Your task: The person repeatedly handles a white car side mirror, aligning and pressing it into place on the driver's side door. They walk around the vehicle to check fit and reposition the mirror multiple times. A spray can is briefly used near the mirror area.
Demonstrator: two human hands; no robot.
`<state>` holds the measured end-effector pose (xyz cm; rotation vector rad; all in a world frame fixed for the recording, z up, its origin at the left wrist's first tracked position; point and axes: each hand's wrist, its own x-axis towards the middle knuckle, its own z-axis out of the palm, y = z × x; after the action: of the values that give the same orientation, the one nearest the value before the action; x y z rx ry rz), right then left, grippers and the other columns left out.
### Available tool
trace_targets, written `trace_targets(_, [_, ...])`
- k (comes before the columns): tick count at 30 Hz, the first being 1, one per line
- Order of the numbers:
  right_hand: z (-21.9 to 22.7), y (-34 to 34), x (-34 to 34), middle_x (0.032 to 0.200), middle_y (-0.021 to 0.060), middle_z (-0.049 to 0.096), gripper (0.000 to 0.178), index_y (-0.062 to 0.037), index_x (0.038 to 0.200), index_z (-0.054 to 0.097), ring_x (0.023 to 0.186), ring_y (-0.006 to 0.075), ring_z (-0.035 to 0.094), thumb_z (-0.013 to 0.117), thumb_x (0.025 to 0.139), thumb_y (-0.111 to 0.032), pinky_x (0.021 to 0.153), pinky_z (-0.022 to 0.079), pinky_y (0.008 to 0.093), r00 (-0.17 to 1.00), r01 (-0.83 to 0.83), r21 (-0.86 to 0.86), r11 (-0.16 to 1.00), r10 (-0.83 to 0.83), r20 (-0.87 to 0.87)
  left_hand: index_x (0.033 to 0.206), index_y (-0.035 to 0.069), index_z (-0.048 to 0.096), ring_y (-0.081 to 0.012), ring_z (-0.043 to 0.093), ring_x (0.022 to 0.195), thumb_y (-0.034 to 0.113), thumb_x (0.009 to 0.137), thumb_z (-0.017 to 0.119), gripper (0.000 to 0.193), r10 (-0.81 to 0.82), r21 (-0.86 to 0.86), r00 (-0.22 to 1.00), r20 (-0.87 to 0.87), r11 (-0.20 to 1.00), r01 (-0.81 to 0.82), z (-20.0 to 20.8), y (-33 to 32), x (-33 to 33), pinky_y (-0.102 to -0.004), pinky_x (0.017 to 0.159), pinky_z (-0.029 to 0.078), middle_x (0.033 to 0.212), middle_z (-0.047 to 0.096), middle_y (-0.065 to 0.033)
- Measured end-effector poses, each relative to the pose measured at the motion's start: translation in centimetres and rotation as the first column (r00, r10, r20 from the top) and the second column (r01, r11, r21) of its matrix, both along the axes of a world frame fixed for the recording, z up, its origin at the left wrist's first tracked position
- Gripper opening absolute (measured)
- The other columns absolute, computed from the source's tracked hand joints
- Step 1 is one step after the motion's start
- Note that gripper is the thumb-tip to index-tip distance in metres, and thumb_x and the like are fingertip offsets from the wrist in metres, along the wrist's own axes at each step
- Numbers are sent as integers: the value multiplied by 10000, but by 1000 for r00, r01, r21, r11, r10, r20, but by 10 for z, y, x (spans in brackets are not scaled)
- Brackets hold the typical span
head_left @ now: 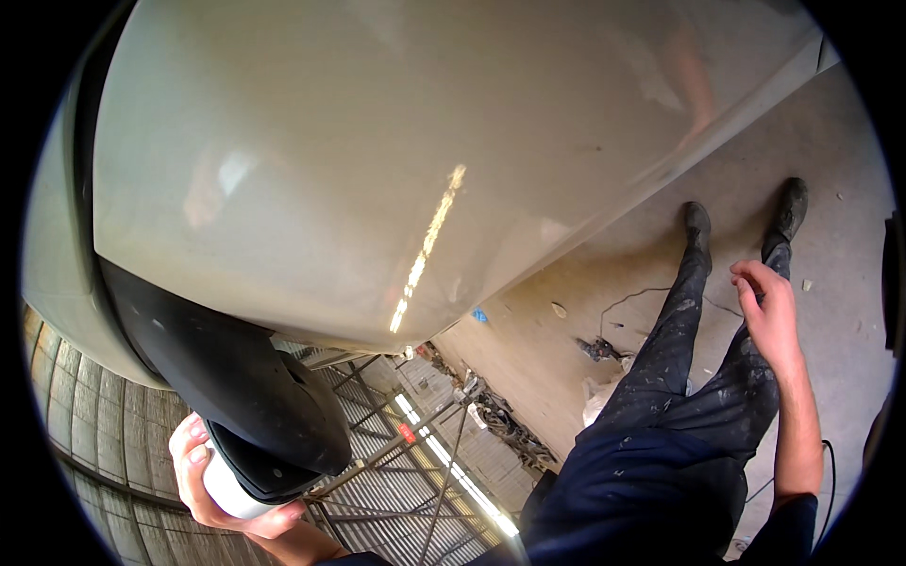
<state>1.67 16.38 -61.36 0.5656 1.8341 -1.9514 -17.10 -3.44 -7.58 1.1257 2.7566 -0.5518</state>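
My left hand [196, 476] is at the lower left, its fingers wrapped round a smooth white rounded piece [233, 488]. That piece sits against the end of a curved black plastic part [226, 349], which looks like a vehicle's side mirror. The black part runs along the edge of a glossy grey-beige vehicle panel [311, 179] that fills the upper view. A light's reflection makes a bright streak across the panel. Away from the panel, my right hand [769, 316] hangs in front of my leg, thumb apart and fingers loosely bent, with nothing seen in it.
A dark power tool [599, 350] with a cable lies on the concrete floor [528, 349] near my legs. Beyond it are a pile of dark parts [505, 415] and small scraps. Corrugated metal sheeting [85, 434], a metal frame and a lit tube lamp [462, 481] show below.
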Motion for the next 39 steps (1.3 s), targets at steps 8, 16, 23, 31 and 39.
trace_targets(8, [5, -2, 0, 875, 165, 684, 155, 50, 1037, 640, 770, 254, 679, 585, 900, 2, 734, 532, 334, 1000, 5, -4, 1000, -5, 4, 1302, -73, 542, -420, 577, 1166, 629, 599, 801, 1027, -8, -2, 1000, 20, 1000, 8, 0, -1, -1, -548, 1045, 410, 1231, 588, -286])
trace_targets(16, [5, 2, 3, 872, 163, 683, 155, 49, 1041, 638, 766, 255, 677, 583, 904, 1, 735, 530, 334, 1000, 10, -4, 1000, -10, 9, 1300, -85, 532, -402, 587, 1155, 602, 596, 804, 1021, -26, -49, 999, 32, 998, 28, 0, 2, -6, -522, 1039, 418, 1237, 590, -280])
trace_targets(23, [27, 20, 7, 897, 173, 682, 158, 31, 1034, 644, 808, 278, 682, 601, 890, -15, 755, 530, 341, 998, 35, -6, 999, -36, -45, 1267, -87, 549, -393, 591, 1123, 543, 564, 829, 985, 299, -176, 953, -50, 937, -303, -11, 65, 11, -487, 1007, 435, 1199, 605, -264])
trace_targets(31, [156, 37, -42, 974, 168, 704, 175, -13, 1021, 686, 894, 342, 685, 618, 871, -71, 785, 547, 389, 892, 87, 50, 995, -55, -449, 1493, -6, 321, -352, 390, 1403, 699, 665, 766, 1176, 272, 241, 943, -190, 944, -224, 16, 26, 33, -514, 1158, 250, 1528, 387, -202])
trace_targets(39, [347, 16, -137, 977, 133, 701, 173, 1, 1012, 675, 876, 290, 668, 642, 861, -76, 779, 535, 362, 212, 337, -316, 887, -398, -892, 1539, 44, 259, -310, 340, 1417, 226, 655, 869, 1089, 534, 551, 840, -98, 732, -401, -42, -75, 78, -434, 1164, 270, 1537, 352, -164])
